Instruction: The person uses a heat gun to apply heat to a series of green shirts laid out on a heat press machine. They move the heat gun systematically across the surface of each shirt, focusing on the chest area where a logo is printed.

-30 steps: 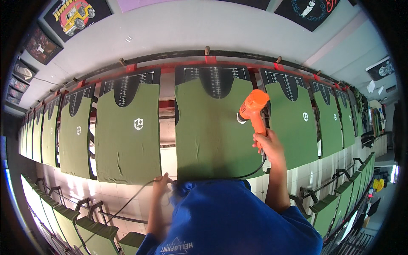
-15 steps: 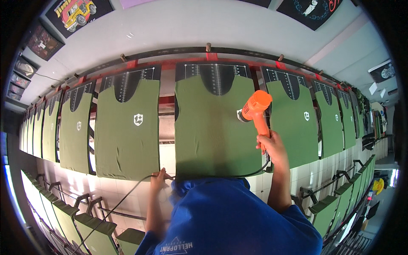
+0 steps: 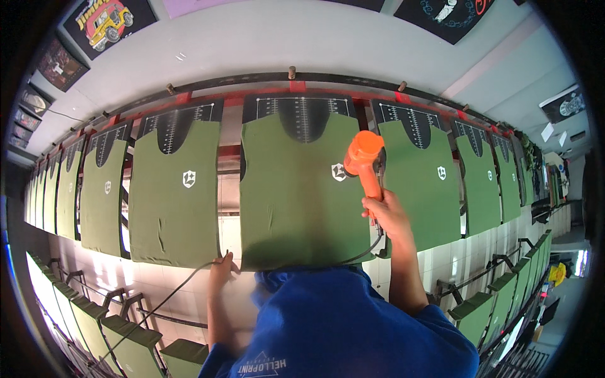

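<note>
My right hand point(image 3: 389, 213) is wrapped round the handle of an orange heat gun point(image 3: 365, 154). Its nozzle points left, close to a white shield print point(image 3: 339, 172) on the green T-shirt panel point(image 3: 296, 208) in front of me. That panel lies flat over a black board point(image 3: 305, 120) marked with white rulers. My left hand point(image 3: 224, 267) is closed on the black power cord point(image 3: 183, 285), beside the near left corner of the panel. From there the cord trails down to the left; another stretch runs along the panel's near edge to the gun.
More boards with printed green panels point(image 3: 176, 208) stretch left and right in a row, gaps between them. A black rail point(image 3: 252, 79) with pegs runs behind. Another row of green-covered boards point(image 3: 132, 337) stands behind me on metal frames. Printed shirts point(image 3: 107, 25) hang on the wall.
The view has shifted slightly to the right, so the row sits further left. The heat gun's nozzle now sits just right of the shield print, which shows more fully. Both hands keep their grip.
</note>
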Demonstrator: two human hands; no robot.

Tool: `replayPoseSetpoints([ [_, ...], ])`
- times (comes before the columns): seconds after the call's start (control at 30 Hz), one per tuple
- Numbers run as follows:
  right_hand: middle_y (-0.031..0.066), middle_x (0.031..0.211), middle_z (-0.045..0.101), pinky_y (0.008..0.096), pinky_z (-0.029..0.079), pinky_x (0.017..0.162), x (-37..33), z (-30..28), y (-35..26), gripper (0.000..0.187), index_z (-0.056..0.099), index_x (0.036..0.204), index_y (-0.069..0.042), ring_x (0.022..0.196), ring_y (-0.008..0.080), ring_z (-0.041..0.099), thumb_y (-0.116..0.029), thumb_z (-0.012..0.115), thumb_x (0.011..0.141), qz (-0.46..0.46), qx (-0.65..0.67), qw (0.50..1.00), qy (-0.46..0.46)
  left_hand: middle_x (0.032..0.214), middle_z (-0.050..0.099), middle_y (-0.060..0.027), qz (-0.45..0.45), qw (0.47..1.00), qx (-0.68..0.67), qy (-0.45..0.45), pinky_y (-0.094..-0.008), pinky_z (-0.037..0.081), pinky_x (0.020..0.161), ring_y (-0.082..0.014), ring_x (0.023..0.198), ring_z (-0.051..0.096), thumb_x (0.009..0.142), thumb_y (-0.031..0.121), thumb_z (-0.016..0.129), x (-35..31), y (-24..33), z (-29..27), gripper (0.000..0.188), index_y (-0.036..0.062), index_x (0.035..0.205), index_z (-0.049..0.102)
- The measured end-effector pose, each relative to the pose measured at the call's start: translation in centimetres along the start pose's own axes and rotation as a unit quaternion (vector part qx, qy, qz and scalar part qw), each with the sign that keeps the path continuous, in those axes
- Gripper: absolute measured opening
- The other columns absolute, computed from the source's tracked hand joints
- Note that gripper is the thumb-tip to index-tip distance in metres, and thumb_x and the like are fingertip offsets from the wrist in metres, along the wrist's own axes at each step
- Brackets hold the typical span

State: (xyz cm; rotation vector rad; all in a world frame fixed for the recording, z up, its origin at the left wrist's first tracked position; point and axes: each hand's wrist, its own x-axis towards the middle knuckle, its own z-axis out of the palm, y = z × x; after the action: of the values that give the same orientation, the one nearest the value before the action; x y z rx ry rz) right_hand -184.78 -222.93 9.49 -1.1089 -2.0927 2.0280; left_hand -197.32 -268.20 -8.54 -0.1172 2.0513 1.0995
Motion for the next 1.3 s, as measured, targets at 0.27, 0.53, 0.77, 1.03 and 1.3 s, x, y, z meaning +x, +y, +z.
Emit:
replayPoseSetpoints([
  [0.27, 0.0029, 0.081, 0.058, 0.0243, 0.045, 0.048, 3.2, -5.3, 0.5, 0.029, 0.056, 0.104, 0.0, 0.065, 0.0112, 0.061, -0.02, 0.065, 0.086, -0.009, 0.046, 0.994, -0.099, 0.066, 0.067, -0.019, -0.008, 0.989, 0.125, -0.075, -0.0309, 0.053, 0.042, -0.023, 0.048, 0.062, 0.098, 0.047, 0.04, -2.8, 1.6, 4.3, 0.062, -0.005, 0.072, 0.064],
  [0.53, 0.0032, 0.077, 0.059, 0.0247, 0.044, 0.046, 0.7, -25.5, 4.6, 0.028, 0.056, 0.102, 0.0, 0.064, 0.0111, 0.061, -0.021, 0.065, 0.085, -0.009, 0.055, 0.998, 0.043, 0.077, 0.07, -0.0195, 0.066, 0.986, 0.11, -0.11, -0.0318, 0.054, 0.053, -0.0224, 0.055, 0.063, 0.1, 0.04, 0.037, -7.8, 8.1, 18.9, 0.059, -0.0056, 0.079, 0.068],
  [0.77, 0.0025, 0.077, 0.059, 0.0253, 0.044, 0.046, 0.4, -37.2, 6.1, 0.024, 0.058, 0.098, -0.002, 0.064, 0.0119, 0.062, -0.023, 0.064, 0.086, 0.002, 0.053, 0.991, 0.127, 0.072, 0.063, -0.0078, 0.12, 0.969, -0.207, 0.063, -0.0265, 0.039, 0.049, -0.0135, 0.053, 0.05, 0.1, 0.039, 0.039, -15.2, 14.2, 25.7, 0.052, -0.0006, 0.081, 0.066],
  [1.03, 0.0025, 0.078, 0.06, 0.0255, 0.044, 0.047, 1.3, -39.7, 6.1, 0.024, 0.059, 0.097, -0.003, 0.065, 0.0128, 0.062, -0.024, 0.063, 0.086, 0.006, 0.029, 0.995, 0.092, 0.075, 0.061, -0.0107, 0.465, 0.798, -0.258, 0.285, -0.034, 0.051, 0.061, -0.0169, 0.067, 0.06, 0.101, 0.035, 0.037, -24.9, 22.0, 23.3, 0.051, -0.0015, 0.074, 0.059],
  [1.3, 0.0021, 0.077, 0.059, 0.0261, 0.043, 0.047, 1.6, -40.6, 5.8, 0.023, 0.06, 0.097, -0.004, 0.065, 0.0127, 0.062, -0.022, 0.063, 0.085, -0.003, 0.012, 0.999, 0.05, 0.065, 0.057, -0.0015, 0.748, 0.508, -0.264, 0.335, -0.034, 0.052, 0.061, -0.0105, 0.064, 0.058, 0.1, 0.041, 0.042, -32.0, 28.8, 22.7, 0.052, 0.0018, 0.07, 0.057],
])
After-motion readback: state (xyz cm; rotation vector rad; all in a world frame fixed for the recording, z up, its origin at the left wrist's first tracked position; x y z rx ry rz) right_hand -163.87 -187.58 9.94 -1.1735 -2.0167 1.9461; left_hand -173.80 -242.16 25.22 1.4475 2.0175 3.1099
